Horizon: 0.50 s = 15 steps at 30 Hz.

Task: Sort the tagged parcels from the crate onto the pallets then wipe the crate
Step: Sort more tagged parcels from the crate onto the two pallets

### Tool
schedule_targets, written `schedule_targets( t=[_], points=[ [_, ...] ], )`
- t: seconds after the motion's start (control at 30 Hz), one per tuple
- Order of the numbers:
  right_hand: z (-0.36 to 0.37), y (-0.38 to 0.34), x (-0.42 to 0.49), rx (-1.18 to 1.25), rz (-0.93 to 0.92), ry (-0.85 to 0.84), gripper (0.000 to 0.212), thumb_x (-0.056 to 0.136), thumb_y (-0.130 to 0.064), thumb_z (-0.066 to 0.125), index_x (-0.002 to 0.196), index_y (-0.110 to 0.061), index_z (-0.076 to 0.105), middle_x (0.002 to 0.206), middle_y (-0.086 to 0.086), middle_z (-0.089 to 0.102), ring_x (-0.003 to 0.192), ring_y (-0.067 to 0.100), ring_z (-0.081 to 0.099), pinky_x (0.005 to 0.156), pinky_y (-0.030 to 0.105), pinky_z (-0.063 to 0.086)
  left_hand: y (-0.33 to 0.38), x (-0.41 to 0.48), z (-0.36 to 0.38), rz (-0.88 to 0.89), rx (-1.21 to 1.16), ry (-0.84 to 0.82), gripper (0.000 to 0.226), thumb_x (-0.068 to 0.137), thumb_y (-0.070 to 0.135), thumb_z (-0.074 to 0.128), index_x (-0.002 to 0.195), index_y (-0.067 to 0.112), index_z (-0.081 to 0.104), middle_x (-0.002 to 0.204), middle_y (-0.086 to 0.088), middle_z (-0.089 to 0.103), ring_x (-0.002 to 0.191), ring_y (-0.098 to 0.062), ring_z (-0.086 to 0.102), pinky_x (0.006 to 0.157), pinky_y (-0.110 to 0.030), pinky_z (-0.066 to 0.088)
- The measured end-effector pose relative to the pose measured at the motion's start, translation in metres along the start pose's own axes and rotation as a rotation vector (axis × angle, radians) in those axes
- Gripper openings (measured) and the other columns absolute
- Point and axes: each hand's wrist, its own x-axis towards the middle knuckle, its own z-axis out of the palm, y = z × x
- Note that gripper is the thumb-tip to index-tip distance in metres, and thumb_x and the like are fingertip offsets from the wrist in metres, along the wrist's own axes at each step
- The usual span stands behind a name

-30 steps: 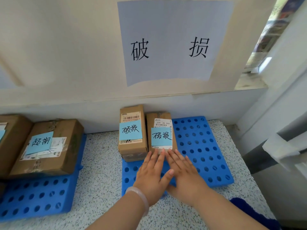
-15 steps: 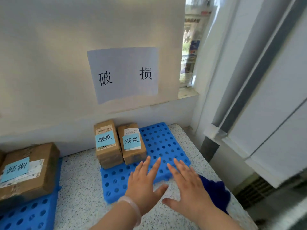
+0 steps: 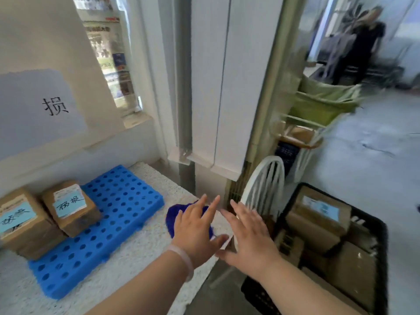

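i see my left hand (image 3: 195, 226) hovering over the right edge of the tabletop (image 3: 141, 253), fingers (image 3: 212, 206) straight and spread, holding nothing, with a pale bracelet (image 3: 183, 258) on its wrist. beneath it lies a dark blue cloth (image 3: 172, 218), partly hidden. my right hand (image 3: 250, 237) floats just beside it, past the edge, equally spread and empty. a tagged parcel (image 3: 70, 209) and a second parcel (image 3: 20, 223) sit touching at the left end of the blue pallet (image 3: 127, 201). the black crate (image 3: 384, 258) stands lower down on my right, with more brown parcels (image 3: 316, 226) inside, one wearing a blue tag (image 3: 321, 206). everything is a little blurred.
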Motion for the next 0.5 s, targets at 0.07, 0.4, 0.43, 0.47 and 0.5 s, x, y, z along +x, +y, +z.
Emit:
schedule_targets(
  t=[0.07,0.4,0.43,0.47,0.5],
  points=[
    [-0.013,0.022,-0.023,0.001,0.058,0.016,0.089,0.081,-0.073,0.046,0.153,-0.041,0.004,0.161,-0.013,-0.015,0.145,0.005,-0.021,0.114,0.031,-0.020,0.035,0.008,0.008,0.074,0.001,-0.021,0.089,0.088,0.065,0.052,0.151,0.049,-0.010,0.165,0.007,-0.001,0.151,-0.018,0.006,0.121,-0.048,0.013],
    [-0.063,0.173,-0.149,0.035,0.348,0.001,0.089,0.082,-0.070,0.048,0.152,-0.043,0.000,0.154,-0.023,-0.021,0.136,-0.003,-0.027,0.118,0.033,-0.014,0.215,0.035,0.067,0.251,-0.021,-0.127,0.090,0.088,0.064,0.050,0.150,0.049,-0.014,0.165,0.007,-0.001,0.151,-0.020,0.008,0.122,-0.045,0.013],
    [-0.069,0.188,-0.158,0.031,0.370,0.014,0.090,0.084,-0.065,0.055,0.152,-0.043,0.000,0.157,-0.020,-0.019,0.139,-0.001,-0.025,0.118,0.033,-0.014,0.233,0.037,0.073,0.260,-0.023,-0.153,0.091,0.088,0.064,0.051,0.150,0.049,-0.013,0.165,0.008,-0.002,0.151,-0.020,0.007,0.122,-0.047,0.013],
    [-0.075,0.202,-0.166,0.034,0.399,0.024,0.092,0.084,-0.062,0.059,0.152,-0.043,0.000,0.159,-0.018,-0.018,0.142,0.002,-0.023,0.117,0.032,-0.013,0.250,0.039,0.078,0.268,-0.027,-0.169,0.091,0.087,0.064,0.052,0.150,0.050,-0.013,0.165,0.009,-0.003,0.151,-0.020,0.006,0.122,-0.048,0.012],
    [-0.080,0.215,-0.172,0.039,0.427,0.030,0.092,0.084,-0.062,0.060,0.152,-0.043,0.000,0.160,-0.016,-0.018,0.145,0.006,-0.020,0.117,0.032,-0.011,0.266,0.042,0.083,0.271,-0.028,-0.174,0.091,0.088,0.064,0.052,0.149,0.051,-0.014,0.165,0.009,-0.003,0.151,-0.020,0.005,0.122,-0.049,0.012]
  ],
)
